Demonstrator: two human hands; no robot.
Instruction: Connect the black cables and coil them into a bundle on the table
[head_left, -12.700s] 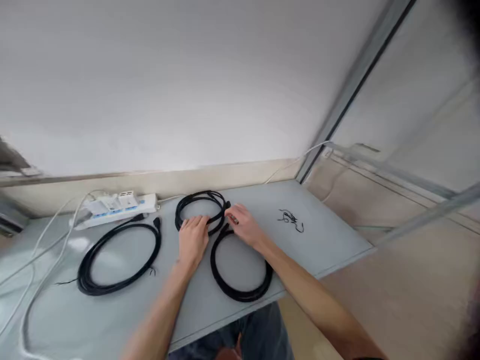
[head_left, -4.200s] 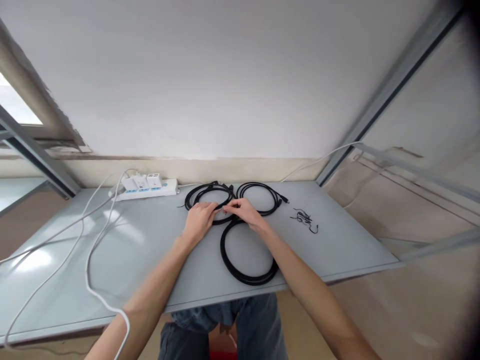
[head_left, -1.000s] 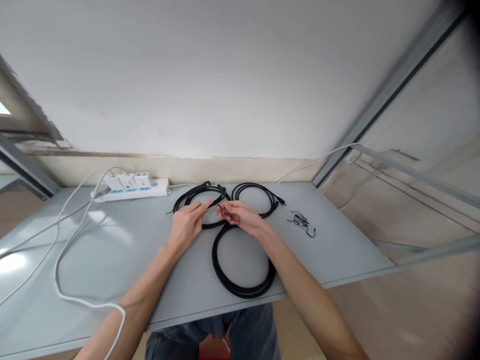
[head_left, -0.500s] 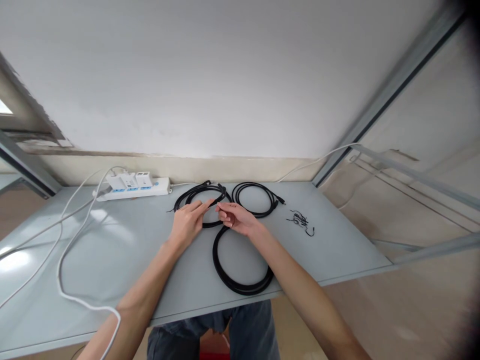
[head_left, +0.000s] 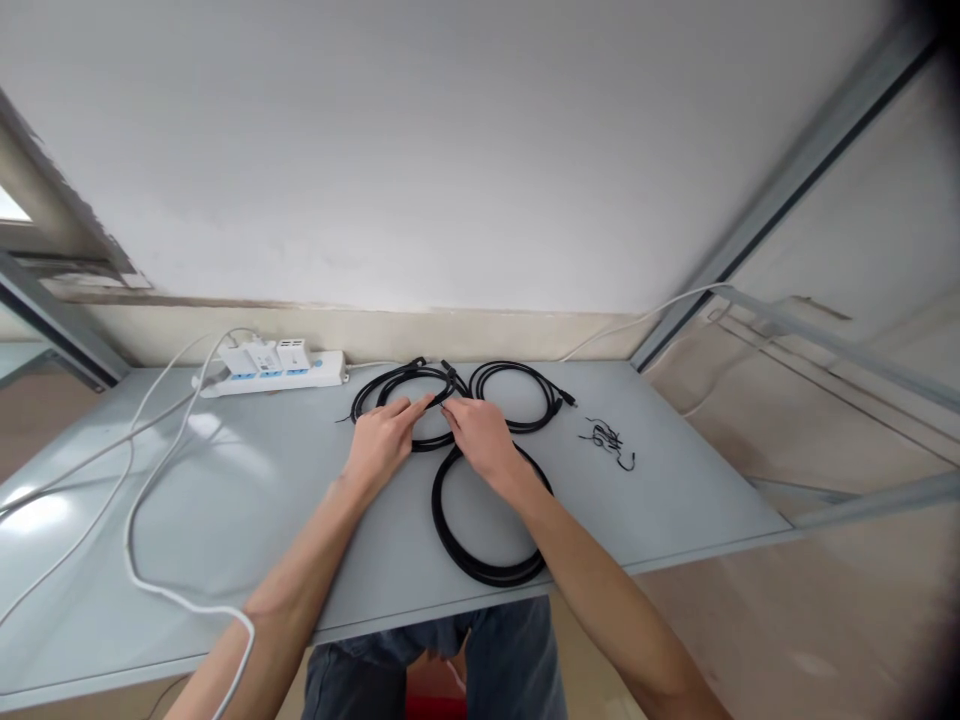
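Note:
Both hands work at a coiled black cable [head_left: 373, 381] lying toward the back middle of the table. My left hand [head_left: 384, 438] is closed on the near right part of this coil, fingers stretched along the cable. Beside it my right hand [head_left: 484, 437] has its fingertips pinched at the same spot; the hand hides what is between them. A second black cable coil [head_left: 559, 402] lies behind and to the right, its plug ends pointing right. In front, partly under my right forearm, rests a third coil [head_left: 437, 515]. Several thin black ties [head_left: 607, 437] lie in a loose heap on the right.
A white power strip [head_left: 326, 368] with plugged-in adapters stands at the back left. White cords [head_left: 133, 540] run across the left side of the grey table [head_left: 247, 540], one over my left forearm. Metal frame posts [head_left: 679, 310] rise at both sides, against a wall.
My right hand has turned palm down, and its fingers have closed in toward the coil beside my left fingertips. My left hand stays at the cable. The view has shifted slightly.

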